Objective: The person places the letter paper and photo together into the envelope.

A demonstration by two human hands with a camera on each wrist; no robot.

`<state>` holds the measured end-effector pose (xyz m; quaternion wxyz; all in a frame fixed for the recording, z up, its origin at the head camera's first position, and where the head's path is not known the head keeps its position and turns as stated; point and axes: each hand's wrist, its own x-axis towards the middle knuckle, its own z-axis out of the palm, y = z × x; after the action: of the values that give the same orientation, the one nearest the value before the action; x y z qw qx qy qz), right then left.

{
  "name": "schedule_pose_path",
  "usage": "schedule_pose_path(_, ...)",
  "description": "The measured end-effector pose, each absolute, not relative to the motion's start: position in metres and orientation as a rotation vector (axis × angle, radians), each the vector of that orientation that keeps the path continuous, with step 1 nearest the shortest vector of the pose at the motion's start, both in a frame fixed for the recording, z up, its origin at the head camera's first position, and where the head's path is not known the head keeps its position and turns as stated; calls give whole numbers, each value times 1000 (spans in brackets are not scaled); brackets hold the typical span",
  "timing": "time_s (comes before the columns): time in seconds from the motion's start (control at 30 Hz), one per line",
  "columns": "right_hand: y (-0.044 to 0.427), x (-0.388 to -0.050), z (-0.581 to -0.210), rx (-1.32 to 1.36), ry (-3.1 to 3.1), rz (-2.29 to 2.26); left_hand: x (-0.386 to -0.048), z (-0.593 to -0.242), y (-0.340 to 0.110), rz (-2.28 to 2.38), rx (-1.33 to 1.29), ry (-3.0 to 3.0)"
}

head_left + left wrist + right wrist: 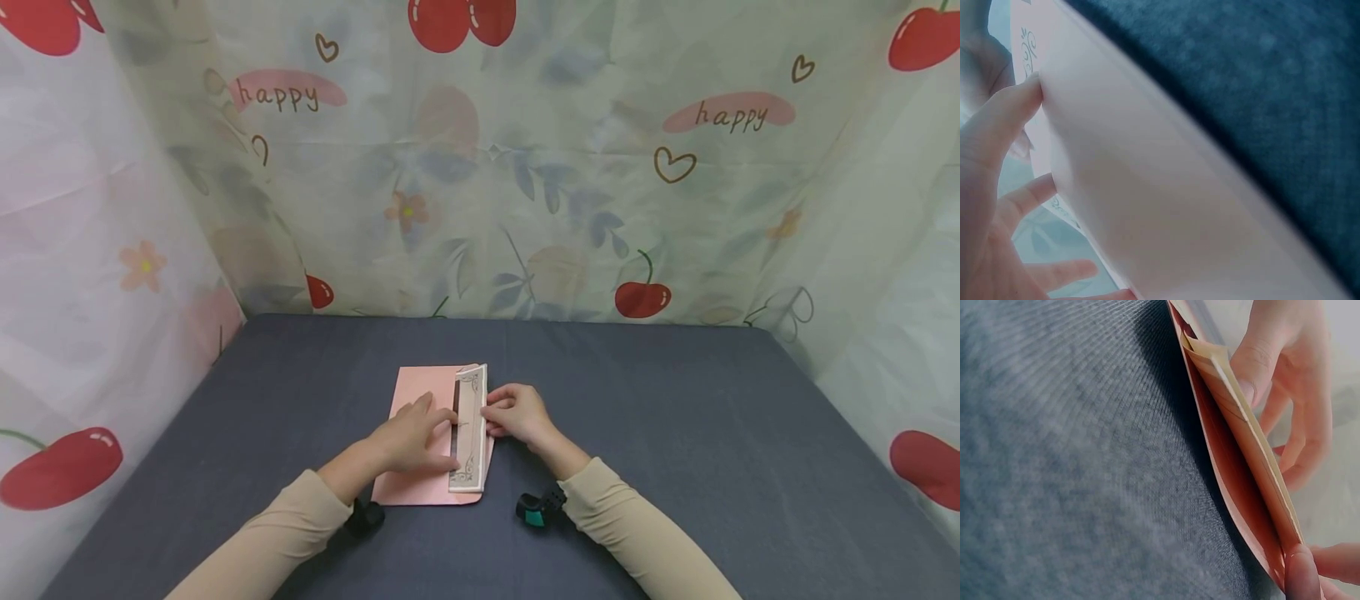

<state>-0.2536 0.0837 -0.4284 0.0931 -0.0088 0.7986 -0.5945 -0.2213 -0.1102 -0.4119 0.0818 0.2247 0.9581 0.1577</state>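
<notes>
A pink card (423, 383) lies on the dark cloth. Along its right side runs a pale folded paper strip (470, 429) with a scroll pattern. My left hand (408, 433) rests over the card, its thumb and forefinger spread and touching the strip's left edge. At the strip's right edge, my right hand (521, 414) pinches the paper between thumb and fingers. The right wrist view shows layered paper edges (1241, 419) raised above the pink layer (1229, 487), with a gap between them. The card's pale surface (1147, 175) fills much of the left wrist view.
Dark grey cloth (660, 417) covers the table around the card. A patterned curtain (480, 208) stands behind the table and on both sides. Black wrist devices (540, 510) hang below both forearms, close to the cloth.
</notes>
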Motion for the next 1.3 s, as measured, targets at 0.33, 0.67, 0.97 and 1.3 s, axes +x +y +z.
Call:
schedule_pose_path(0.33,82,-253,-428,-40,2380,-1755,-221,-412,-110,464,658,2858)
schedule_pose_path(0.67,79,-251,-428,-48,2386,-1740,-222,-413,-110,472,651,2859)
schedule_pose_path(0.97,79,-253,-430,-59,2396,-1724,-222,-414,-110,479,642,2858)
schedule_pose_path(1.3,78,-256,-430,-61,2408,-1685,-222,-414,-110,472,642,2860)
